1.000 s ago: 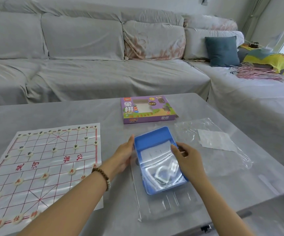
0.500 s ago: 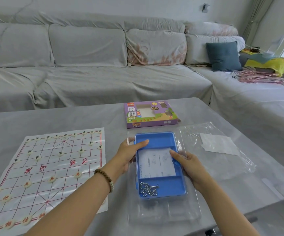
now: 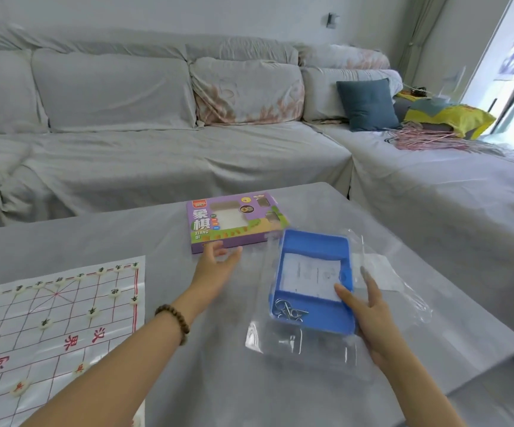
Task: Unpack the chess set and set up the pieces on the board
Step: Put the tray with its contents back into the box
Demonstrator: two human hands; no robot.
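The white chess board sheet with red lines point(image 3: 64, 303) lies flat on the left part of the grey table point(image 3: 95, 229). Small round cream chess pieces point(image 3: 115, 292) with red or dark characters stand on its crossing points. The purple cardboard chess box point(image 3: 234, 223) lies farther back, near the middle of the table.

The left hand point(image 3: 215, 268) is just in front of this box, with relaxed and spread fingers point(image 3: 234, 252) that hold nothing. I cannot tell if the tips touch the box. A brown bead bracelet point(image 3: 174, 320) is on this wrist.

The right hand point(image 3: 373, 312) holds the blue plastic tray point(image 3: 314, 238) at its right rim. The thumb is inside, on a white paper sheet point(image 3: 309, 277), and the other fingers are almost straight along the outside. Some metal wire rings point(image 3: 288, 311) lie in the near end of the tray. A clear plastic bag point(image 3: 296, 346) is under the tray.

A grey covered sofa point(image 3: 157, 149) stands behind the table, with a dark teal cushion point(image 3: 368, 104) on it at the right.
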